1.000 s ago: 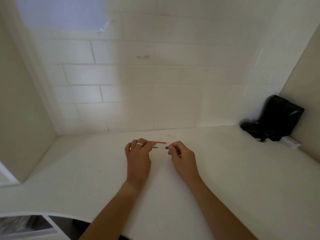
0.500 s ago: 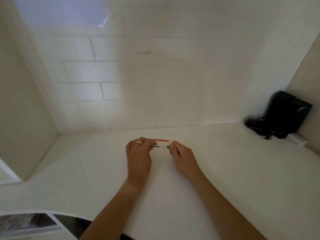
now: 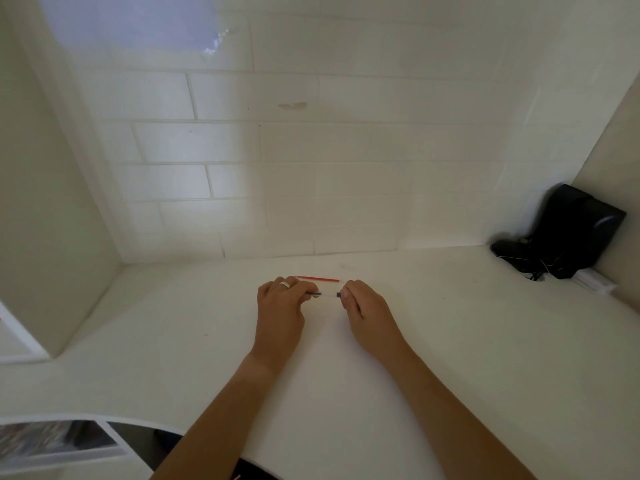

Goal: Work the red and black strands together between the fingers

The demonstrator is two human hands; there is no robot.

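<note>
Left hand (image 3: 280,313) & right hand (image 3: 367,311) each pinch one end of a thin dark-tipped pen (image 3: 327,294), w/ slim red stick (image 3: 320,279) just behind on white counter (image 3: 173,323).

Red stick (image 3: 318,279), white counter (image 3: 450,341), black pouch (image 3: 571,233)

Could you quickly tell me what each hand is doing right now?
Left hand: pinches one dark end of a thin clear piece.
Right hand: pinches its other end.

- We find no text, label, brand or number that can be read anywhere.
- The black device (image 3: 575,230) at the counter's (image 3: 450,341) far right corner shows only a pale, unreadable mark.
</note>
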